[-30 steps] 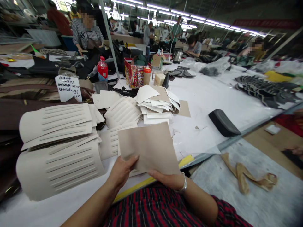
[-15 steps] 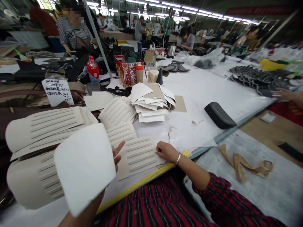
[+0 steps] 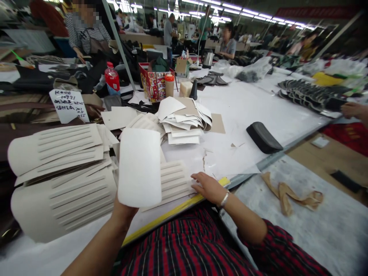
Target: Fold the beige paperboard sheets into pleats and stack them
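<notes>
My left hand (image 3: 125,211) grips a smooth white curved panel (image 3: 140,168) from behind and below. The panel stands upright, bowed outward, and hides most of the fingers. My right hand (image 3: 209,188), wearing a silver bracelet (image 3: 224,199), is open at the right edge of a flat beige ribbed panel (image 3: 174,180). Its fingers are loosely apart, and the fingertips sit by that edge; contact is unclear. To the left, rolled ribbed panels lie in two bundles, an upper one (image 3: 25,151) and a lower one (image 3: 34,211).
Behind the panels stands a pile of white and beige cut pieces (image 3: 184,134). A black curved block (image 3: 263,138) lies at the right edge. Farther back are a red-capped bottle (image 3: 112,79) and a red patterned box (image 3: 153,86). A co-worker's hand (image 3: 352,110) touches dark pieces at the right.
My left hand has swung the white panel to the right and turned it more upright, over the ribbed panels. My right hand's fingers have loosened from a curl and spread.
</notes>
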{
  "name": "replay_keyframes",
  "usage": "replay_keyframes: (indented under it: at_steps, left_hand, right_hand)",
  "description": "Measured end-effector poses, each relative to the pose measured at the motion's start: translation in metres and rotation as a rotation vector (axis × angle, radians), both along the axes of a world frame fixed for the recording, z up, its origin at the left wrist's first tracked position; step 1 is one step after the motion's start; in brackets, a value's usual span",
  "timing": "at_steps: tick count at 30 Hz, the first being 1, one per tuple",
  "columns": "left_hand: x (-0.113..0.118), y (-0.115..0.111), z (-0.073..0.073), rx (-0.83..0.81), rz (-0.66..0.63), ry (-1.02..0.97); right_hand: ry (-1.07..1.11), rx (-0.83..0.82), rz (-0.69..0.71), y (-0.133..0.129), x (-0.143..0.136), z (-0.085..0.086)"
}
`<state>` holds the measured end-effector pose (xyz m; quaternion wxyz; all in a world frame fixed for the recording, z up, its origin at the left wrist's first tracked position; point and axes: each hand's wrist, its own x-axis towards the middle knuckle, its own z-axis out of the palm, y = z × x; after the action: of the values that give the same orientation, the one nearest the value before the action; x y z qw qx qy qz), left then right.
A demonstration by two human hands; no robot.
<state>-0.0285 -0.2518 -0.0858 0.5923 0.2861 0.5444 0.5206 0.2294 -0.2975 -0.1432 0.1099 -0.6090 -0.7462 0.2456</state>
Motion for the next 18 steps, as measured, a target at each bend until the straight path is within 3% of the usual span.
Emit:
replay_keyframes:
  at_steps: [4, 7, 9, 11, 13, 15, 18]
  left_hand:
    - [-0.015, -0.002, -0.010, 0.004, 0.067, 0.050]
    - [-0.042, -0.007, -0.031, -0.033, 0.174, -0.052]
    - [-0.060, -0.014, -0.043, -0.103, 0.169, -0.131]
    - [-0.073, -0.023, -0.050, -0.174, 0.061, -0.177]
    - [-0.080, -0.033, -0.049, -0.208, -0.101, -0.200]
    - [-0.080, -0.041, -0.042, -0.208, -0.224, -0.229]
    - [-0.077, -0.047, -0.030, -0.196, -0.288, -0.239]
  right_hand:
    - [-0.114, 0.010, -0.036, 0.032, -0.028, -0.027]
    - [-0.071, -0.027, -0.026, 0.038, -0.022, -0.027]
    - [-0.019, -0.072, -0.020, 0.040, -0.016, -0.021]
    - [-0.004, -0.022, -0.048, 0.044, -0.015, -0.014]
    - [-0.022, 0.135, -0.018, 0.052, -0.024, -0.009]
    - [-0.048, 0.265, 0.151, 0.063, -0.045, -0.010]
    - [-0.091, 0.238, 0.428, 0.080, -0.082, -0.020]
